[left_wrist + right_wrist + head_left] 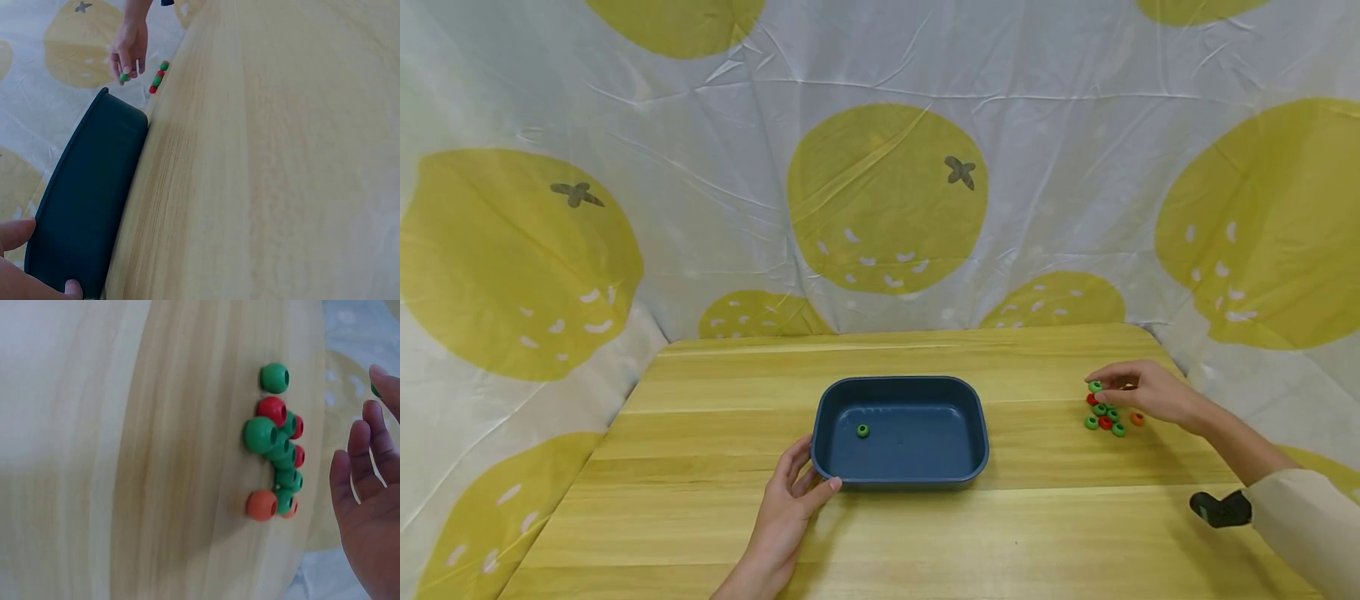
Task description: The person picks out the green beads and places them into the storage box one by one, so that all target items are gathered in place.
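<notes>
A dark blue rectangular plastic basin [899,486] sits upright on the wooden table, with one green bead [862,431] on its floor. My left hand [786,500] holds the basin's near left corner, thumb at the near rim and fingers against the left side. On the right, my right hand [1153,393] pinches a green bead [1095,387] between thumb and fingertip, above a loose pile of round beads with holes. In the right wrist view the pile has green beads [260,435], red beads [272,410] and orange beads [262,505]; my thumb mostly hides the pinched bead.
A light wooden table [700,500] carries everything. Behind it hangs a pale cloth [715,200] printed with yellow fruit. A black device [1221,509] sits at my right wrist beside the pale sleeve [1311,525].
</notes>
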A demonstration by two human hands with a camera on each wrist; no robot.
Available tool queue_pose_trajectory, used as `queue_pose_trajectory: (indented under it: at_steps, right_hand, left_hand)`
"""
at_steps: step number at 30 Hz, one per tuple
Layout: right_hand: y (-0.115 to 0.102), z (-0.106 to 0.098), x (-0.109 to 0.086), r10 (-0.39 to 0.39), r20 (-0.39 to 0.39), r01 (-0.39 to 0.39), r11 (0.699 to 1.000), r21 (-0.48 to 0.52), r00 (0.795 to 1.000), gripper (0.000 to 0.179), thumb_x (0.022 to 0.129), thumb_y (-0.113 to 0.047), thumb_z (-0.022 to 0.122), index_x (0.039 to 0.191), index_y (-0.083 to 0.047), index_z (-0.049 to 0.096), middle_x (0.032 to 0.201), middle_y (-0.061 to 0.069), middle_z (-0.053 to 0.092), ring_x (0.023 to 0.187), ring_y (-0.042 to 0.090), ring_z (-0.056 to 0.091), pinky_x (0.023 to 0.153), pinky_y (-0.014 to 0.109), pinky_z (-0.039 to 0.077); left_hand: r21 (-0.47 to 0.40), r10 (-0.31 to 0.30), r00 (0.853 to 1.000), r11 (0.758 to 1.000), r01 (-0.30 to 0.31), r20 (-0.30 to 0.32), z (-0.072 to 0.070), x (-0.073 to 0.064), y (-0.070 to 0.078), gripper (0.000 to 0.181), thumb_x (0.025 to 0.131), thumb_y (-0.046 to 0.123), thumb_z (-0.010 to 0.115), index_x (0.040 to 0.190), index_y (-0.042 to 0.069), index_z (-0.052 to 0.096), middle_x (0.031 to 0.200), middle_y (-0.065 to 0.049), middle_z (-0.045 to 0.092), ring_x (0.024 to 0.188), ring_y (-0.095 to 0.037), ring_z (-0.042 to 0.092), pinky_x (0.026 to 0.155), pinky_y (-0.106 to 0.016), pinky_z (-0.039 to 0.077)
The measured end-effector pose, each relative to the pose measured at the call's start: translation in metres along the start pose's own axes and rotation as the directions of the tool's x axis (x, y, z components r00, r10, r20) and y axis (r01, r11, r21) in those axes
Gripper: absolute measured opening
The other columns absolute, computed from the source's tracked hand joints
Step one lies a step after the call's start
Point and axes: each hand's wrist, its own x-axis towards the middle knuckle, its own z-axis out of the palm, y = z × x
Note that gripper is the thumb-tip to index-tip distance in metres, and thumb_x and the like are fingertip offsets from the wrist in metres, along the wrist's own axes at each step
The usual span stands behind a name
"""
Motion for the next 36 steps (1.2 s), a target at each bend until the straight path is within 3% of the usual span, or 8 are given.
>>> queue_pose_trajectory:
  at_steps: [12, 21, 29, 36]
  right_hand:
    - [-0.020, 0.010, 0.026, -0.049, 0.039, 0.048, 0.999, 0.026, 0.998, 0.037, 0.100, -0.019, 0.071, 0.130, 0.002, 0.068, 0.108, 0.010, 0.067, 0.095, 0.037, 0.066, 0.073, 0.042, 0.059]
    - [-0.035, 0.026, 0.045, -0.064, 0.086, 0.063, 0.998, 0.014, 0.994, 0.037, 0.100, -0.019, 0.071, 0.131, 0.003, 0.068, 0.114, 0.009, 0.069, 0.097, 0.026, 0.065, 0.075, 0.044, 0.057]
    - [-0.044, 0.036, 0.062, -0.089, 0.100, 0.089, 0.996, 0.001, 0.991, 0.038, 0.100, -0.019, 0.072, 0.131, 0.002, 0.068, 0.120, 0.010, 0.070, 0.102, 0.026, 0.067, 0.082, 0.037, 0.057]
    - [-0.053, 0.043, 0.072, -0.122, 0.113, 0.120, 0.993, 0.017, 0.986, 0.038, 0.100, -0.019, 0.072, 0.131, 0.002, 0.068, 0.125, 0.012, 0.069, 0.106, 0.027, 0.067, 0.089, 0.042, 0.057]
  left_hand:
    - [0.000, -0.006, 1.000, 1.000, 0.006, 0.011, 0.000, 0.001, 0.000, 0.077, 0.095, 0.006, 0.075, 0.159, 0.012, 0.033, 0.163, -0.015, 0.033, 0.146, -0.041, 0.035, 0.108, -0.043, 0.046]
    - [-0.006, -0.005, 1.000, 1.000, 0.005, 0.011, -0.001, 0.000, 0.000, 0.077, 0.095, 0.005, 0.075, 0.159, 0.011, 0.033, 0.162, -0.015, 0.034, 0.145, -0.041, 0.036, 0.105, -0.039, 0.048]
    - [-0.004, -0.006, 1.000, 1.000, 0.006, 0.009, -0.001, -0.001, 0.000, 0.078, 0.095, 0.005, 0.075, 0.159, 0.013, 0.033, 0.162, -0.014, 0.034, 0.146, -0.040, 0.035, 0.107, -0.041, 0.046]
    - [-0.003, -0.004, 1.000, 1.000, 0.004, 0.010, 0.000, 0.000, 0.000, 0.078, 0.095, 0.005, 0.075, 0.159, 0.012, 0.033, 0.162, -0.014, 0.034, 0.146, -0.040, 0.035, 0.108, -0.041, 0.045]
